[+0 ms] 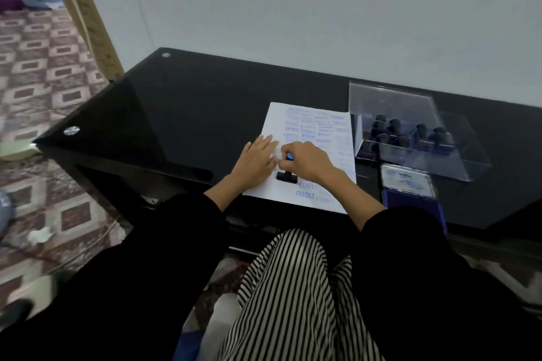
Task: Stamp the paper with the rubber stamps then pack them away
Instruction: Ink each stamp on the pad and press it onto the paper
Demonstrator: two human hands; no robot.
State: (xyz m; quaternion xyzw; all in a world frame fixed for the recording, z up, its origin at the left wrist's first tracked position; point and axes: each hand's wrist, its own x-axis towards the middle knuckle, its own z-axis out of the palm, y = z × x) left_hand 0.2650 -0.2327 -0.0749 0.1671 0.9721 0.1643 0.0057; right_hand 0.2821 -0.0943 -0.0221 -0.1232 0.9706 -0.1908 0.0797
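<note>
A white sheet of paper [328, 190] lies on the black glass table [190, 114], covered with blue prints such as SAMPLE and FRAGILE. My right hand [308, 163] grips a rubber stamp [286, 176] by its handle, whose blue top shows between the fingers. The stamp's black base sits on the lower part of the sheet. My left hand [258, 160] lies flat on the paper's left edge, fingers straight, just beside the stamp.
A clear plastic box [416, 138] holding several dark-handled stamps stands right of the paper, its lid tilted up. A blue ink pad [410, 193] with its lid open lies in front of the box. A wall runs behind the table; patterned floor lies to the left.
</note>
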